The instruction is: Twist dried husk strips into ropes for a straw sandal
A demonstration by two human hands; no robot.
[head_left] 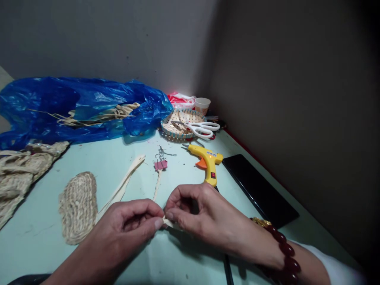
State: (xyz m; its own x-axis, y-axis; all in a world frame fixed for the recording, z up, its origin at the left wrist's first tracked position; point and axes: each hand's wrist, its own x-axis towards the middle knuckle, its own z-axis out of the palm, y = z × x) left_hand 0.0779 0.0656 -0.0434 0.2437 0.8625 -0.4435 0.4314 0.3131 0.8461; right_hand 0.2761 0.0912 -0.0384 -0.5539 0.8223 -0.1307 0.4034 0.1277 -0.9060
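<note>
A thin braided cord (157,185) runs from a pink binder clip (160,165) toward my fingers. Pale husk strips show at its near end, between my hands. My left hand (130,227) pinches this end with thumb and forefinger. My right hand (197,211) grips the strips just beside it, the fingertips of both hands almost touching. Loose pale strips (124,184) lie beyond my left hand. An oval woven piece (79,206) lies flat at the left.
A yellow glue gun (210,160) lies beyond my right hand, near a black phone-like slab (261,188). White scissors (203,127) rest on a round basket (170,133). A blue plastic bag (38,95), paper cup (202,105) and woven work (18,170) are also there.
</note>
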